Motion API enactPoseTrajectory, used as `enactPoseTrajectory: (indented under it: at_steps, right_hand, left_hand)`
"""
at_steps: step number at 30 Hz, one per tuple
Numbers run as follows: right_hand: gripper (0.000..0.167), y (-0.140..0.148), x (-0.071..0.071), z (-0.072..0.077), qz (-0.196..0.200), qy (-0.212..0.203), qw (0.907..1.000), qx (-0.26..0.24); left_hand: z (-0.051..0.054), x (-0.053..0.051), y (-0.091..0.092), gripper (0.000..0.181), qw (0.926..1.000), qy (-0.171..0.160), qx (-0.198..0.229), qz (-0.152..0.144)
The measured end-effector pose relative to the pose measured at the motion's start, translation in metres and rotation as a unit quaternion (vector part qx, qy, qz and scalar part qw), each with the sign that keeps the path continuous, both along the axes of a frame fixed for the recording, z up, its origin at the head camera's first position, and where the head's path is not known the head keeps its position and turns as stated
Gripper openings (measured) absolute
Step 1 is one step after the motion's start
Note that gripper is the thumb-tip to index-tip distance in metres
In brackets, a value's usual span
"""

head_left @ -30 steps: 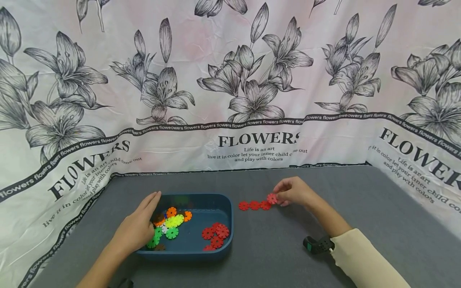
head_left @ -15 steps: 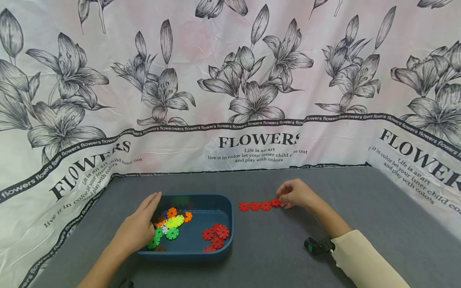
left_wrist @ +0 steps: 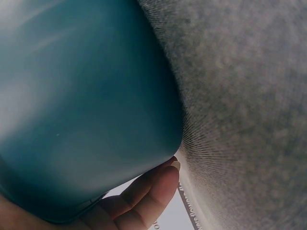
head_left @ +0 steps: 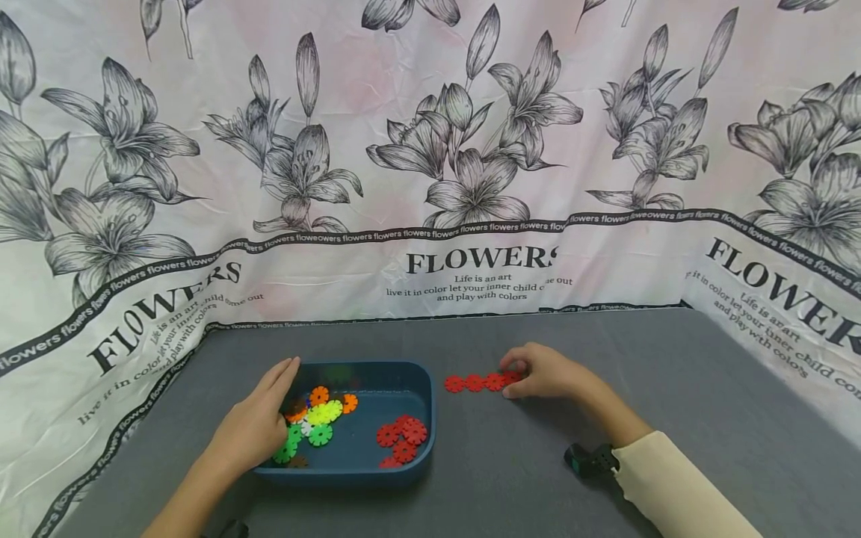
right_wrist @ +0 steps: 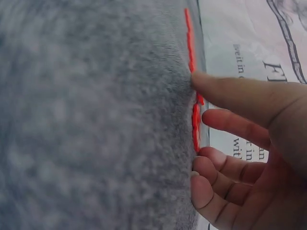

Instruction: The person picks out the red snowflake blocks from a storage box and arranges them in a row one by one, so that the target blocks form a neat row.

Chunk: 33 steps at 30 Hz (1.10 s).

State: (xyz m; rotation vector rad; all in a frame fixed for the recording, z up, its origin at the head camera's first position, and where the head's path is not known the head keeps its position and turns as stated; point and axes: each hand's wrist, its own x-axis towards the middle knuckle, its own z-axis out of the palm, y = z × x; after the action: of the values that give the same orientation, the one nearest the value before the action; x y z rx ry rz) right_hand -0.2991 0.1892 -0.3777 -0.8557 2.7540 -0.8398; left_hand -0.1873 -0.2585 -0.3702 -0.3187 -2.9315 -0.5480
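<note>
Four red notched discs lie in a row on the grey table, right of the blue tray. My right hand is at the row's right end, thumb and fingertips around the last red disc, partly hiding it. The right wrist view shows the row edge-on, with the thumb of my right hand touching it and the other fingers bent. My left hand rests on the tray's left side, fingers straight along the rim. In the left wrist view, fingertips touch the tray's outer wall.
Inside the tray, several red discs lie at the right; green, yellow, orange and white ones lie at the left. A flower-printed cloth stands behind the table. A black strap is at my right sleeve.
The fourth red disc went from tilted in my right fingers to flat at the row's right end. My right hand has shifted slightly, its thumb now nearer the row's front. The left hand stays put.
</note>
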Motion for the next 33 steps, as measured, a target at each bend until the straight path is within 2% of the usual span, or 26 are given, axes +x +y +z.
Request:
enactPoseTrajectory:
  at_steps: [3,7,16,23,33]
  right_hand:
    - [0.042,-0.002,0.004,0.000,0.014,0.020,0.9995,0.018]
    - [0.042,-0.003,0.008,-0.001,0.007,0.022,0.9995,0.024]
    - [0.030,0.010,0.010,-0.003,-0.035,0.045,0.9982,0.020]
    - [0.023,0.011,0.007,-0.004,-0.033,0.052,0.9979,0.022]
    - [0.025,0.019,0.011,-0.004,-0.035,0.066,0.9970,0.017]
  left_hand:
    - [0.001,0.000,0.000,0.083,1.0000,-0.002,-0.001,0.001]
    - [0.001,0.001,0.000,0.083,1.0000,-0.005,0.001,0.001]
    - [0.000,0.001,0.000,0.084,1.0000,-0.003,0.002,-0.002]
    - [0.002,0.001,-0.001,0.084,1.0000,0.000,0.000,-0.002]
    - [0.002,0.001,0.000,0.083,1.0000,-0.002,0.002,-0.001]
